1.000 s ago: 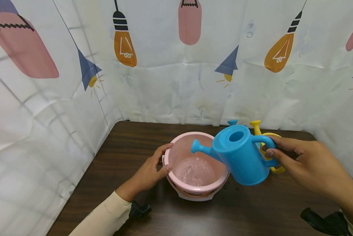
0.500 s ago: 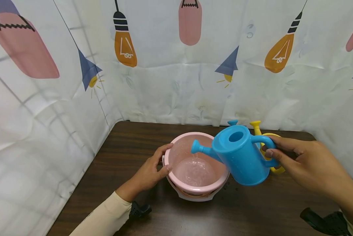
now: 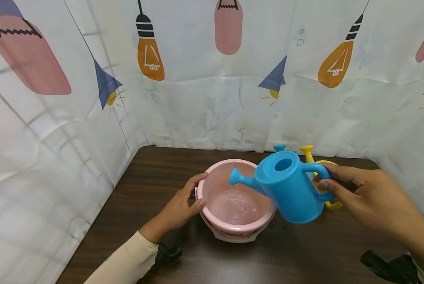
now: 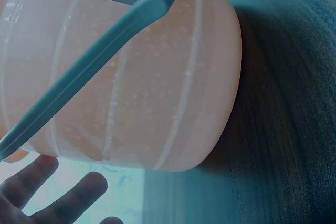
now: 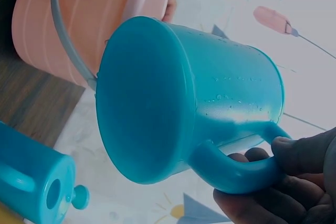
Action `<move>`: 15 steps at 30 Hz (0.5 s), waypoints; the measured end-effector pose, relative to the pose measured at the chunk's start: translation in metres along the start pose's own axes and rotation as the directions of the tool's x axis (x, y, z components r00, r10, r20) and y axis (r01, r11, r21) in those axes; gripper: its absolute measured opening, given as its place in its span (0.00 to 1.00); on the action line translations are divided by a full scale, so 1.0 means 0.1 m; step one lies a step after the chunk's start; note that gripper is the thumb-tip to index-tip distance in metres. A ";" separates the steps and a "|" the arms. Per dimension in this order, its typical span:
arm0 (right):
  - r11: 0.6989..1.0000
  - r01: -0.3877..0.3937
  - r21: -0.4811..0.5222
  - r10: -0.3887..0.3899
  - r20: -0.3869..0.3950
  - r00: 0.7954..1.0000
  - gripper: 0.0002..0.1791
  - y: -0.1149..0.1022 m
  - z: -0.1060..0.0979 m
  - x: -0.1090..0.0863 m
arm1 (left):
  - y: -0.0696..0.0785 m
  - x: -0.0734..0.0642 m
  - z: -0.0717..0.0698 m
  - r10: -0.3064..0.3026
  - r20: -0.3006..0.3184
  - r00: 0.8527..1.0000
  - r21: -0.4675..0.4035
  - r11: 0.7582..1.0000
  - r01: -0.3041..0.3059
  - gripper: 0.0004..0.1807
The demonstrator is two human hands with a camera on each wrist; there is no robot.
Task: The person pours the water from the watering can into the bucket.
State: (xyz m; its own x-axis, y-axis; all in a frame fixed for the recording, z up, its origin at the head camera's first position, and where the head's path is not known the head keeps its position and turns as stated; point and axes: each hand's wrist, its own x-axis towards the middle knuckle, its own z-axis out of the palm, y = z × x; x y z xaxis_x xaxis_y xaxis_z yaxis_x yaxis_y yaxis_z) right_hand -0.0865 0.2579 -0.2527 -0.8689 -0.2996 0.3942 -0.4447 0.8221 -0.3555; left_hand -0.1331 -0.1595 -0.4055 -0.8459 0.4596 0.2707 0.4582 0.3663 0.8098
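Note:
In the head view, my right hand point(image 3: 371, 193) grips the handle of a blue watering can point(image 3: 290, 189). The can is tipped left, its spout over a pink bucket point(image 3: 235, 228). Thin streams of water fall from the spout, and the water point(image 3: 235, 207) inside ripples. My left hand point(image 3: 178, 207) holds the bucket's left rim, thumb and forefinger spread along it; its other fingers point(image 4: 73, 198) extend past the wall in the left wrist view. A grey bail handle point(image 4: 94, 66) hangs across the bucket's side. Droplets cling to the can in the right wrist view.
Behind the held can stand a second blue watering can point(image 5: 37, 177) and a yellow one point(image 3: 307, 152), both partly hidden. Water drops lie on the dark wooden table point(image 3: 155, 173) right of the bucket. A printed white curtain point(image 3: 205, 110) borders the table's back and left.
Both hands, the can and the bucket stay in place. The ripples on the water surface shift as the thin streams keep falling.

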 end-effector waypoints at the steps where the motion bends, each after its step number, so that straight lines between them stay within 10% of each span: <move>1: 1.000 0.000 -0.002 0.000 0.002 1.000 0.25 0.00 0.00 0.00 | 0.00 0.00 0.00 0.000 -0.001 1.000 -0.001 1.000 0.000 0.37; 15: 1.000 0.016 0.001 -0.016 0.005 1.000 0.25 0.01 0.00 0.00 | 0.00 0.00 0.00 0.003 -0.002 1.000 -0.001 1.000 -0.003 0.37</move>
State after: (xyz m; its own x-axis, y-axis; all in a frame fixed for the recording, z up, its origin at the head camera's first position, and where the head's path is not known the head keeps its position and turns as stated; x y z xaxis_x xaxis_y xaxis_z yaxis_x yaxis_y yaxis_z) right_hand -0.0872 0.2587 -0.2533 -0.8629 -0.3147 0.3954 -0.4583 0.8170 -0.3500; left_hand -0.1331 -0.1593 -0.4061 -0.8448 0.4595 0.2743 0.4607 0.3637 0.8096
